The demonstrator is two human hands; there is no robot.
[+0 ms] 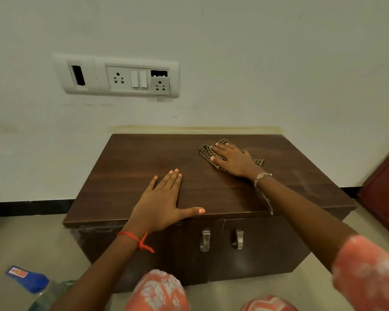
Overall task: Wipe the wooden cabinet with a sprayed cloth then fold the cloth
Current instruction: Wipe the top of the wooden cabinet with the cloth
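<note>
A low dark wooden cabinet (130, 162) stands against the wall, with two metal door handles (205, 240) on its front. A small brown checked cloth (206, 150) lies bunched on the far right of its top. My right hand (233, 159) presses flat on the cloth and covers most of it. My left hand (164, 197) rests flat on the bare top near the front edge, fingers spread, holding nothing.
A spray bottle with a blue head (32, 280) lies on the floor at the lower left. A white socket and switch panel (119, 76) is on the wall above. A dark red door or panel (384, 189) stands at the right.
</note>
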